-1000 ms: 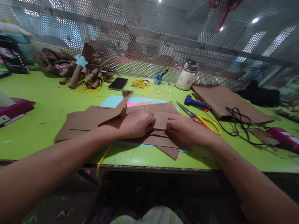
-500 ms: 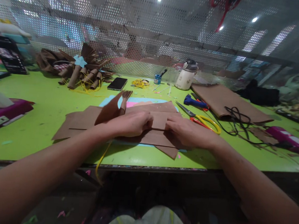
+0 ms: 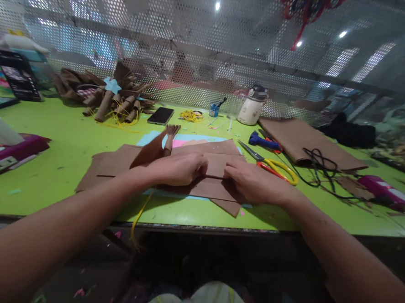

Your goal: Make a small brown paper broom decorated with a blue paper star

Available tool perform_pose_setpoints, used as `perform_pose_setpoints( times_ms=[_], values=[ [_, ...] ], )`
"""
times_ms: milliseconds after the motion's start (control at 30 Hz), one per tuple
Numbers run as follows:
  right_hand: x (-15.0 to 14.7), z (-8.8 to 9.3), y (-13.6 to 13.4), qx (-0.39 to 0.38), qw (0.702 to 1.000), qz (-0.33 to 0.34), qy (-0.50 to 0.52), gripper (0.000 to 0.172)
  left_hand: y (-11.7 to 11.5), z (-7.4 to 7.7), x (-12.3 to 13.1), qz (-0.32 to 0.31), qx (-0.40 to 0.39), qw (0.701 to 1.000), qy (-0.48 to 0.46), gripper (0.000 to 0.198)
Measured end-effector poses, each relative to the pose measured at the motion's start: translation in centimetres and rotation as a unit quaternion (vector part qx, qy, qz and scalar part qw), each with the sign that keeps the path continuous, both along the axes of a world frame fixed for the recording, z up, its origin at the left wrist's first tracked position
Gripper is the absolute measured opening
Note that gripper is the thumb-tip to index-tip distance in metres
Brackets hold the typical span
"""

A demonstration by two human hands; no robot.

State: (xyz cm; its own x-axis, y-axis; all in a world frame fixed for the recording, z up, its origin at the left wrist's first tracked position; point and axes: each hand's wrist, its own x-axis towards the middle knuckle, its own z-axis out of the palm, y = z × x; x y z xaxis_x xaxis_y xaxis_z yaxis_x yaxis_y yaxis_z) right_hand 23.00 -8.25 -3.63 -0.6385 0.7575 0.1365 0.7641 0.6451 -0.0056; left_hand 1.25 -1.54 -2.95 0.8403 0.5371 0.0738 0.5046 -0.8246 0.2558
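Observation:
Both of my hands are closed on a sheet of brown paper (image 3: 217, 165) near the front of the green table. My left hand (image 3: 184, 168) curls its fingers at a folded edge. A short way to the right, my right hand (image 3: 244, 178) pinches the same edge. More brown paper pieces lie beneath and to the left, over light blue sheets (image 3: 148, 139). Just beyond my left hand stands a rolled brown paper piece with a fringed end (image 3: 171, 138). Yellow raffia (image 3: 138, 220) hangs over the table edge under my left forearm.
Yellow-handled scissors (image 3: 273, 167) lie beside my right hand, with a blue-handled tool (image 3: 263, 140) behind. A phone (image 3: 160, 116), a white bottle (image 3: 252, 106) and rolled paper bundles (image 3: 116, 103) stand farther back. Power strips (image 3: 13, 153) and a black cord (image 3: 320, 165) flank the work.
The view has shifted slightly. Both hands keep nearly the same place and grip on the brown paper.

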Motion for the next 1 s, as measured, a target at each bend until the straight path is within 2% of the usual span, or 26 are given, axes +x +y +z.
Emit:
perform_pose_setpoints(
  times_ms=[200,333,433,567,667,867,1000],
  values=[
    [-0.2,0.1,0.2,0.005,0.999,-0.006,0.039,0.007,-0.5,0.2,0.2,-0.007,0.005,1.000,0.005,0.018],
    [-0.8,-0.4,0.7,0.014,0.997,0.002,0.073,0.012,-0.2,0.3,0.2,-0.005,-0.028,1.000,-0.009,0.019],
    [-1.2,-0.8,0.8,0.033,0.996,0.009,0.080,0.017,0.5,0.1,0.1,0.013,-0.072,0.996,-0.044,0.021],
    [-1.5,-0.8,0.5,0.088,0.992,0.008,0.092,0.015,1.8,-0.5,-0.1,0.067,-0.155,0.979,-0.112,0.035],
    [-1.5,-0.8,0.3,0.124,0.985,0.011,0.117,0.014,2.0,-0.8,-0.2,0.104,-0.182,0.967,-0.146,0.037],
    [-0.8,-1.2,1.0,0.182,0.970,0.017,0.159,0.016,0.7,0.0,-0.1,0.066,-0.283,0.939,-0.186,0.037],
    [-0.5,-1.1,1.3,0.175,0.971,0.021,0.163,0.015,-0.1,1.0,-0.1,0.046,-0.374,0.910,-0.174,0.043]
  ],
)
